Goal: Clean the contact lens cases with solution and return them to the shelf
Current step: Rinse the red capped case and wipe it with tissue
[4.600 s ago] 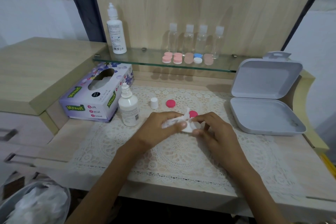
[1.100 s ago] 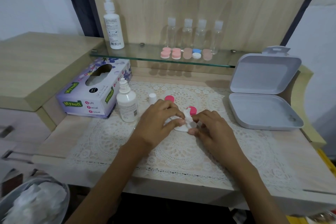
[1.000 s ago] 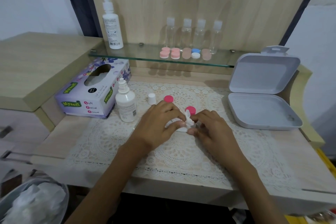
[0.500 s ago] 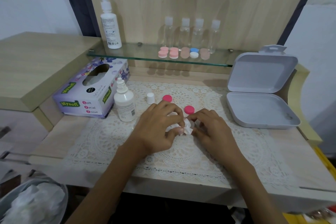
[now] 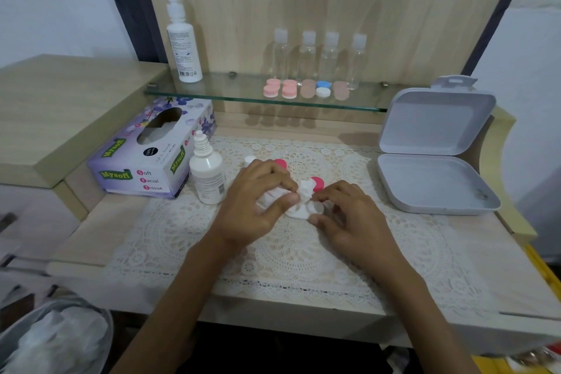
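Nearest me, down left of the hands, a bin (image 5: pixel 54 340) holds crumpled tissues. On the lace mat (image 5: pixel 288 258) both hands meet over the work. The left hand (image 5: pixel 258 200) is closed round a wad of tissue (image 5: pixel 303 190), thumb pressed on it. The right hand (image 5: pixel 349 215) pinches the white case (image 5: pixel 300 213) between thumb and forefinger, holding it low on the mat, one round well showing just under the tissue. It looks like the wiping step, with capping and shelving left to do.

Just beyond the fingertips lie two pink caps (image 5: pixel 317 184), one half hidden behind the left knuckles, and a small white cap (image 5: pixel 249 159) beside it. Close to the left of the left hand stands the solution bottle (image 5: pixel 208 173), seemingly uncapped. A careless outward elbow or wrist would tip it and soak the mat. The pinch on the case is slight; a hard twist of the tissue could flick it loose and send the caps rolling. Tissue lint may stay in the wells.

Further left sits the tissue box (image 5: pixel 151 152), to the right an open grey box (image 5: pixel 437 179). Beyond all, the glass shelf (image 5: pixel 212 94) carries five more cases (image 5: pixel 303 89), four clear bottles (image 5: pixel 318 55) and a tall bottle (image 5: pixel 182 42).
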Tool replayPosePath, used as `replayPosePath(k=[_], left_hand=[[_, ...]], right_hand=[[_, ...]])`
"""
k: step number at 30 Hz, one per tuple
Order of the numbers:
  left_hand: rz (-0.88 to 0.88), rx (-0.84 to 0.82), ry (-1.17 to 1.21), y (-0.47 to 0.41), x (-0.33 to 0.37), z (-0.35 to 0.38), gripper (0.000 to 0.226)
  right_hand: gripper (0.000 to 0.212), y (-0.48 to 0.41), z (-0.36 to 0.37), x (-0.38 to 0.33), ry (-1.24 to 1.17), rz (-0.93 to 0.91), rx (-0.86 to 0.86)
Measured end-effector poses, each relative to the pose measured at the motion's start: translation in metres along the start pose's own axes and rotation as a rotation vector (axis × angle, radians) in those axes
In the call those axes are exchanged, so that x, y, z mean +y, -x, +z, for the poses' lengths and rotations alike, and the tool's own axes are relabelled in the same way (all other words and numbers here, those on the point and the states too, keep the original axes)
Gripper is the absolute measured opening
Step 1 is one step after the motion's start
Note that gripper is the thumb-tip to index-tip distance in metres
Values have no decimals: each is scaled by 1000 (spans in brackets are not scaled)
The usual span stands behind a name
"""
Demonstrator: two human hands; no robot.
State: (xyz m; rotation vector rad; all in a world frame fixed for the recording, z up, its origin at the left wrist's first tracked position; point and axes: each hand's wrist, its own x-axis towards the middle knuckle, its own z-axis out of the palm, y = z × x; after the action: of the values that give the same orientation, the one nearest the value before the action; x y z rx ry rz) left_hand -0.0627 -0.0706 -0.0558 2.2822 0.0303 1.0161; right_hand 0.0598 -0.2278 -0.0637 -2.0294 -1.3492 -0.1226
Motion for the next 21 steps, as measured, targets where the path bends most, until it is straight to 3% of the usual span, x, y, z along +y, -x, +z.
replayPosePath(k=[4,14,18,21], left_hand=[[6,1,4,-2,4,-1,8],[-131,-67,74,0,8,1,19],[-127,-64,75,-1,10,-2,28],[-136,-72,67,-2,10,-3,40]], right_hand=[[45,0,-6,-7,-164,12,64],[14,1,-9,-5,-375,-127,109],[9,5,-16,-14,-512,-14,135],[6,9,-21,-20,-597,87,279]])
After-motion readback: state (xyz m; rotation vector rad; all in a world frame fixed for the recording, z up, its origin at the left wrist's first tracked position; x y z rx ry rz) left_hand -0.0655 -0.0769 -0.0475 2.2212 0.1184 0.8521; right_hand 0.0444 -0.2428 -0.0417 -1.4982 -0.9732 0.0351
